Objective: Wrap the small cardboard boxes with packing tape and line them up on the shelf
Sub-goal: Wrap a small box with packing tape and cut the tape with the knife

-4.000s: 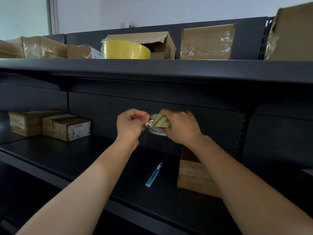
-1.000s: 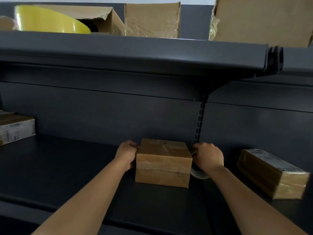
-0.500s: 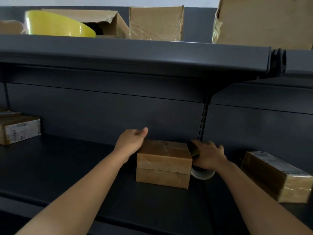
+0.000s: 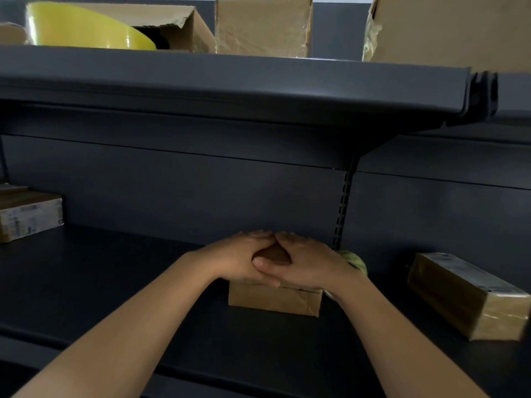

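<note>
Cardboard box (image 4: 273,300) on shelf (image 4: 115,285), long axis left–right, broad face up. Left hand (image 4: 240,262) and right hand (image 4: 311,267) press flat upon it, fingers extended.

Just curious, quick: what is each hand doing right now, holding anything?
Left hand: open, pressing flat on the box.
Right hand: open, pressing flat on the same box.

Open shelf (image 4: 129,282) stretch left of centre box (image 4: 273,301); tape roll (image 4: 355,259), wrapped box (image 4: 465,297) crowd right.
</note>
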